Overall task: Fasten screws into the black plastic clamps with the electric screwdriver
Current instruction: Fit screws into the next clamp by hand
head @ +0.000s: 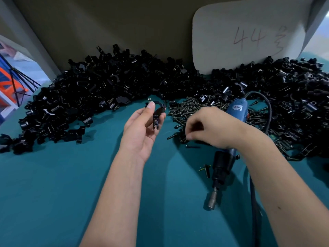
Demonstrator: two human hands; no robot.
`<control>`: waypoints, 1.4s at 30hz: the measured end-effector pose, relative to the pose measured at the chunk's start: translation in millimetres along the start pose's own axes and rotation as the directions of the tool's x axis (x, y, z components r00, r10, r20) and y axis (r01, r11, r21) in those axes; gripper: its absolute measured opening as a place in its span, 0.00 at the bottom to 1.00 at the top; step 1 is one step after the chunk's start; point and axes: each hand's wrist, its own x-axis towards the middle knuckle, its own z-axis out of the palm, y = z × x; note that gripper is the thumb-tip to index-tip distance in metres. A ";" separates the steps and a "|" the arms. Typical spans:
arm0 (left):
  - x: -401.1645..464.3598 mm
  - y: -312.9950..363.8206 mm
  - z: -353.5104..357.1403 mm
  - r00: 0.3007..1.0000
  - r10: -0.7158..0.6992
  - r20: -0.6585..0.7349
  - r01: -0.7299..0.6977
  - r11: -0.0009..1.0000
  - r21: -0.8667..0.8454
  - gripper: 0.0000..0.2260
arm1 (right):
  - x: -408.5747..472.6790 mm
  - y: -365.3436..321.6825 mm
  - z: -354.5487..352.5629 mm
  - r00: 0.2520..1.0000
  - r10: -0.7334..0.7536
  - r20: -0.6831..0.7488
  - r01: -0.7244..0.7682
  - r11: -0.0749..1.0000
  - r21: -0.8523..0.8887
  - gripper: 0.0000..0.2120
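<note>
A: Hands first. Left hand (142, 129) is up, palm toward the camera, pinching a black clamp (157, 113) between thumb and fingers. A screw head (149, 99) shows at the clamp's top end, by the thumb tip.

B: And the right hand (208, 127)?

A: Down over the screws (187, 111), knuckles up, fingers curled under into the pile. Whether it has a screw between them, I cannot tell; the fingertips are hidden and blurred.

B: Where's the screwdriver (224, 157)?

A: Lying on the counter (62, 184), running under the right wrist. Blue body toward the pile, black nose and silver bit pointing back at the person. Neither hand is on it. Its cable (267, 107) loops off the rear, over the screws.

B: Strays?

A: One screw (206, 169) lies just left of the black nose, another (193, 146) near the pile's edge.

B: Farther out?

A: Big heap of clamps (92, 91) left and behind, another heap (293, 97) right. A white card (231, 32) marked "44" leans on the back wall.
</note>
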 end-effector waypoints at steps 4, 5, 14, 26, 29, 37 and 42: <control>-0.4 -0.9 0.8 1.000 -0.012 0.006 0.012 0.999 0.040 0.12 | -4.1 6.6 -12.2 0.997 0.027 -0.071 -0.020 0.995 0.094 0.07; -0.6 -0.8 1.3 1.000 -0.014 0.008 0.014 0.999 0.037 0.12 | -5.6 4.8 -13.0 1.000 0.011 -0.016 -0.010 0.997 0.073 0.06; -0.3 -3.8 3.3 1.000 -0.014 -0.002 0.014 0.996 0.091 0.11 | -1.1 -28.0 8.9 0.970 -0.007 0.242 -0.008 0.998 0.063 0.07; 3.0 -3.9 0.6 1.000 0.010 0.020 -0.013 0.992 0.127 0.07 | -4.5 -20.3 2.4 0.968 -0.037 0.249 -0.004 0.986 0.165 0.04; 5.0 0.8 -3.4 0.993 0.097 -0.064 -0.091 0.992 0.091 0.07 | -0.2 -12.5 0.3 1.000 0.012 -0.027 -0.002 0.937 0.349 0.05; -1.7 -9.2 3.3 0.972 0.113 0.205 -0.200 0.857 0.475 0.11 | 8.9 -14.2 17.5 0.866 0.209 -0.455 0.237 0.629 0.740 0.05; -3.6 -12.2 9.0 0.957 0.134 0.257 -0.237 0.870 0.433 0.07 | 11.0 -21.6 22.7 0.836 0.225 -0.500 0.296 0.584 0.756 0.05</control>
